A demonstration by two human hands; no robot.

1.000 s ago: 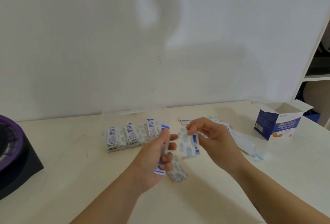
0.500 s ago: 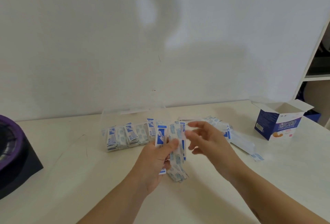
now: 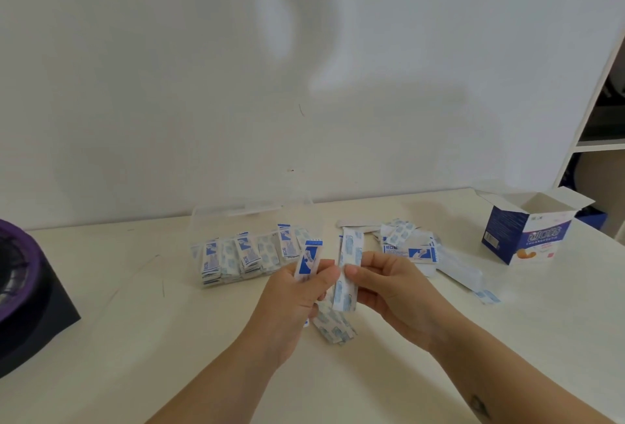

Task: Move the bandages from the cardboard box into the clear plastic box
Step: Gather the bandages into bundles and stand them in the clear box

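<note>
My left hand [image 3: 297, 291] grips a small stack of blue-and-white wrapped bandages [image 3: 308, 259] held upright. My right hand [image 3: 389, 285] pinches another stack of bandages [image 3: 348, 271] close beside it, above the table. A few bandages [image 3: 333, 325] lie on the table just under my hands. The clear plastic box [image 3: 216, 217] stands behind them with rows of bandages [image 3: 243, 254] inside. The open blue-and-white cardboard box [image 3: 527, 234] stands at the far right. A loose pile of bandages [image 3: 406, 241] lies between the two boxes.
A black and purple object [image 3: 23, 291] sits at the left table edge. A white wall rises directly behind the table [image 3: 135, 339]. A white shelf unit [image 3: 598, 119] stands at the right. One stray bandage [image 3: 487, 295] lies right of my right wrist.
My right hand passed its bandage to the left-hand stack, opened briefly, and now pinches an upright stack again. Both hands have come close together in front of the clear box.
</note>
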